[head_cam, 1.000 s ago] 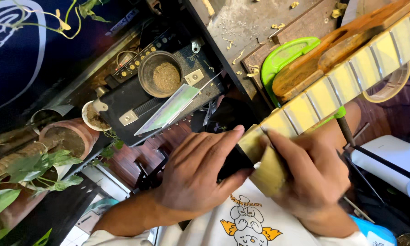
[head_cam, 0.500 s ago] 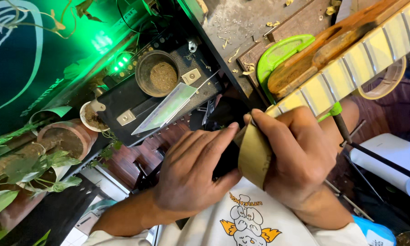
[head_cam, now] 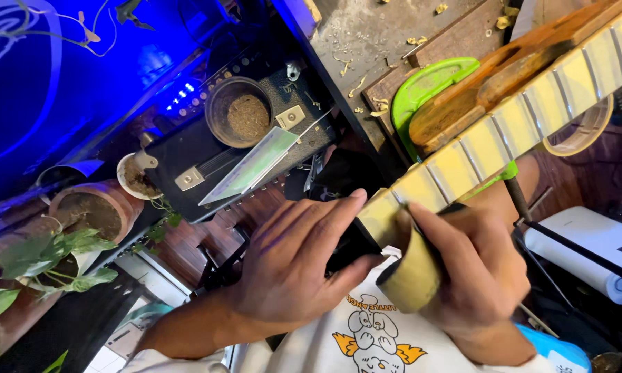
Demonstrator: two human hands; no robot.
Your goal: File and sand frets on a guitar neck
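A guitar neck [head_cam: 504,124] with a pale fretboard and metal frets runs from the upper right down to my lap. My left hand [head_cam: 304,266] lies over its lower end, fingers stretched and thumb under the dark end piece [head_cam: 349,245]. My right hand [head_cam: 473,276] pinches a folded sheet of tan sandpaper [head_cam: 411,273] against the fretboard's lowest part. Both hands sit close together above my white printed shirt [head_cam: 373,342].
A green curved tool [head_cam: 428,86] lies under the neck on a wooden bench with shavings [head_cam: 380,41]. A black amplifier [head_cam: 214,152] carries a bowl of sawdust [head_cam: 240,114] and a flat blade [head_cam: 252,166]. Potted plants [head_cam: 55,242] stand left; a white box [head_cam: 587,249] right.
The coloured light has gone from dark to green to blue. My right hand with the sandpaper has slid slightly along the fretboard end; my left hand keeps its hold.
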